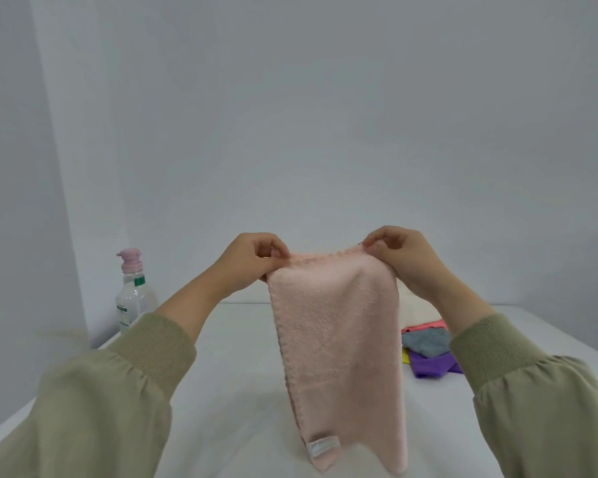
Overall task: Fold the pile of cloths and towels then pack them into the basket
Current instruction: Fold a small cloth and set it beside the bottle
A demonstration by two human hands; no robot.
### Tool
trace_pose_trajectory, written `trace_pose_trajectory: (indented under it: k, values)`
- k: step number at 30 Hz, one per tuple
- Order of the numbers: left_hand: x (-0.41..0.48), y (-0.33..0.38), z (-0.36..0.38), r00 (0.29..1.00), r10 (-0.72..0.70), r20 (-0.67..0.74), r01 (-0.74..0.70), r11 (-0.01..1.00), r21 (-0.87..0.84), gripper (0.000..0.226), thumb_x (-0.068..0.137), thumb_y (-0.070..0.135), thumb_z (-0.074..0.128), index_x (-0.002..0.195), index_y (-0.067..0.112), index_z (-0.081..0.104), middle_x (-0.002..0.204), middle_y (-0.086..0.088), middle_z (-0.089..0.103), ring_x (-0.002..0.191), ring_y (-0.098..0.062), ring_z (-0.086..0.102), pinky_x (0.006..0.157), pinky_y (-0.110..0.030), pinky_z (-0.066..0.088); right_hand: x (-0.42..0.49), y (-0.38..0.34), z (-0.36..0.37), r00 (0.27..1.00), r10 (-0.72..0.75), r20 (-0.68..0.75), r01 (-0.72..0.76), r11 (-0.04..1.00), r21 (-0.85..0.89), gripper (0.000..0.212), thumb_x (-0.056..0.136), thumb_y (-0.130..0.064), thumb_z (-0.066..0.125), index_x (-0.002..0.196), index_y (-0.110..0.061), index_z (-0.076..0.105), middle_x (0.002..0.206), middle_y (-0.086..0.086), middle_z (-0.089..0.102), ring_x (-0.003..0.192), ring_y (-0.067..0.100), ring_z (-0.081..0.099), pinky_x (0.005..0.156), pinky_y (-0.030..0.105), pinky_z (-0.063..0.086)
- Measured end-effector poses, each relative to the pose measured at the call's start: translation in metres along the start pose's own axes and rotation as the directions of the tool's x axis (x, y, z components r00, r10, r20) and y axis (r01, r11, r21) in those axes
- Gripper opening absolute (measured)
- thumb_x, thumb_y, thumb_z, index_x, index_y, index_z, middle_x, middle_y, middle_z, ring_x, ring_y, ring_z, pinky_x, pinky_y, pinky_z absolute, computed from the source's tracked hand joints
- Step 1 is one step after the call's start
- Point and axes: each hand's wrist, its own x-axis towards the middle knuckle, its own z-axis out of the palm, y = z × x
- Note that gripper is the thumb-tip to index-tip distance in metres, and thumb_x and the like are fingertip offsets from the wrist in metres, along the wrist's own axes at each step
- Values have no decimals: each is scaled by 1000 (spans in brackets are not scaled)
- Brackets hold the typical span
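A pale pink towel [339, 346] hangs lengthwise in the air above the white table [228, 367]. My left hand [249, 262] pinches its top left corner and my right hand [403, 255] pinches its top right corner. The towel looks doubled over, with a small white label near its bottom edge. A pile of cloths [427, 350] lies behind it on the right side of the table: cream, pink, grey, yellow and purple pieces, partly hidden by the towel and my right forearm. No basket is in view.
A clear pump bottle with a pink cap [133, 291] stands at the table's back left corner, against the wall. Plain grey walls close the scene behind and on the left.
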Motion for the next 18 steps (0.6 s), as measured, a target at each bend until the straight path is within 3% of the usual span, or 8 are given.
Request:
trace_pose_trajectory:
  k: [3,6,10,12,15,18]
  values:
    - [2,0,-4,994,-39,98,35,998,43,23,86,-3,65,98,14,74,81,3,72,70,-3,66,66,-16,52,-2,-3,-5,998,-13,59,18,996,-93,16,88,-2,63,91,-13,74,87,-3,72,81,8,64,74,19,51]
    - [3,-1,-8,981,-74,177,44,985,170,26,81,-3,70,95,18,75,71,5,66,62,1,59,64,-11,48,-2,-3,-8,996,-8,88,30,969,-246,18,86,-2,64,92,-15,75,57,-19,58,62,-6,53,67,10,43]
    - [5,-2,-8,964,-113,240,11,922,388,25,76,3,77,91,23,75,71,9,64,58,5,54,61,-7,43,-4,-4,-6,995,-11,104,48,933,-357,21,84,-4,65,91,-20,75,66,-2,53,63,2,47,62,7,39]
    - [6,-3,-5,961,-123,249,-2,893,450,21,73,7,80,78,25,72,68,12,65,57,6,54,60,-10,43,-5,-5,-6,996,-13,88,47,916,-397,19,83,-3,66,87,-19,75,59,-5,52,58,1,45,59,8,37]
    - [6,-4,-4,961,-138,239,8,879,476,16,74,10,80,70,22,70,63,14,66,57,8,57,58,-8,41,-4,-3,-5,998,-7,67,36,902,-429,16,81,-2,68,77,-16,73,48,-10,43,49,2,39,51,10,32]
    - [5,-4,-4,968,-132,212,31,906,422,13,78,12,77,69,18,71,63,12,68,60,5,62,57,-6,41,-3,-1,-7,999,1,50,21,900,-435,12,81,-3,69,75,-14,73,48,-10,47,51,1,42,51,11,33]
